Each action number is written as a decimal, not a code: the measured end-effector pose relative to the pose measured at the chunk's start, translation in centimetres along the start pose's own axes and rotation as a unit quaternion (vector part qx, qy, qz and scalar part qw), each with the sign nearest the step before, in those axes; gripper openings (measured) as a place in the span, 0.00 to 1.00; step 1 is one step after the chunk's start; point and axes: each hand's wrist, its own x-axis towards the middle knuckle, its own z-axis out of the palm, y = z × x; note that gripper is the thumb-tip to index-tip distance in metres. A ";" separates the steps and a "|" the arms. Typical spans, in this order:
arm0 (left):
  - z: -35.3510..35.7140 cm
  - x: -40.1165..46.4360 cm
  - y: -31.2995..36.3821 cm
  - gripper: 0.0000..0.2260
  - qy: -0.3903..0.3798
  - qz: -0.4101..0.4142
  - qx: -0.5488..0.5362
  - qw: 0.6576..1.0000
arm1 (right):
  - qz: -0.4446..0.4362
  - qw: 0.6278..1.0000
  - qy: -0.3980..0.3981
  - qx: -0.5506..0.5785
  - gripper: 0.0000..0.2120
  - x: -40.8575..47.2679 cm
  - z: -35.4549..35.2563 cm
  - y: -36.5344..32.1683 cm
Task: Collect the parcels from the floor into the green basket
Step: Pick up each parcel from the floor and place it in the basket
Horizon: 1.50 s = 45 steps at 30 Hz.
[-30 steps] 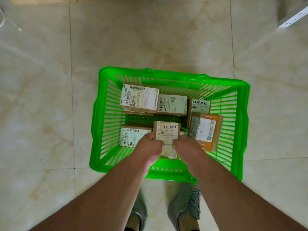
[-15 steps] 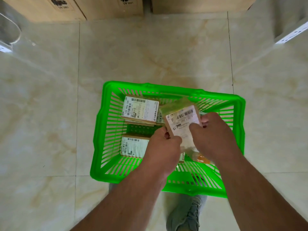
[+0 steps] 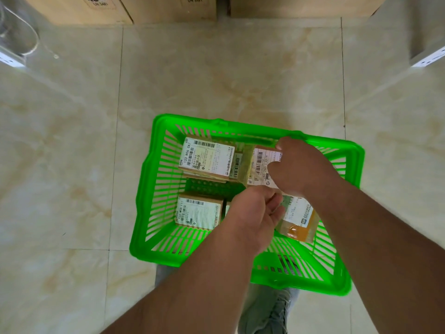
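Note:
The green basket [image 3: 154, 189] stands on the tiled floor below me and holds several labelled cardboard parcels. My right hand [image 3: 303, 167] grips one small parcel [image 3: 258, 165] over the basket's far right part, label up. My left hand [image 3: 252, 213] hovers just below it with fingers loosely apart and nothing in them. A large parcel [image 3: 207, 157] lies at the far left, another parcel [image 3: 198, 210] at the near left. An orange-taped parcel [image 3: 299, 220] leans at the near right, partly hidden by my hands.
Large cardboard boxes [image 3: 154, 8] stand along the far wall. White shelf edges jut in at the left [image 3: 12, 59] and right [image 3: 428, 56]. My grey shoe [image 3: 267, 309] sits under the basket's near rim.
My right hand has carried the small parcel from the basket's near middle to the far right. My left hand has let go of it and dropped back.

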 end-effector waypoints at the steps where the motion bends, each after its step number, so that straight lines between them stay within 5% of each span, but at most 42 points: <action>1: -0.1 0.4 0.2 0.14 0.005 -0.002 -0.006 1.000 | -0.006 1.000 -0.006 -0.007 0.18 0.4 0.3 0.0; 10: -1.1 2.4 1.8 0.19 0.049 0.004 -0.052 0.997 | -0.066 0.996 -0.054 0.023 0.09 3.0 3.1 -1.5; 13: -1.2 2.7 1.7 0.21 0.047 0.019 -0.068 0.996 | -0.079 0.987 -0.076 0.118 0.20 2.9 3.6 -1.5; 19: -1.9 1.4 -0.2 0.07 0.054 0.016 0.075 0.996 | 0.050 0.956 0.059 0.283 0.21 -2.1 3.0 2.1; 22: -1.9 0.3 -1.2 0.23 0.063 0.039 0.260 0.963 | 0.182 0.917 0.127 0.332 0.19 -6.3 3.0 4.7; 27: -1.9 0.4 -3.6 0.19 0.081 0.057 0.424 0.900 | 0.332 0.857 0.053 0.391 0.23 -10.4 6.1 7.9; 32: -0.8 1.1 -6.0 0.10 0.055 0.100 0.492 0.863 | 0.364 0.847 0.028 0.387 0.26 -10.3 7.9 8.5; 35: -0.2 2.0 -6.6 0.15 0.035 0.136 0.545 0.827 | 0.359 0.847 0.020 0.391 0.24 -9.3 8.5 8.3; 41: 0.2 4.0 -7.1 0.17 0.025 0.104 0.570 0.815 | 0.358 0.820 -0.005 0.446 0.12 -8.3 9.0 8.8; 45: 0.0 4.5 -7.5 0.15 0.014 0.110 0.566 0.817 | 0.350 0.817 -0.002 0.458 0.18 -7.8 8.6 9.3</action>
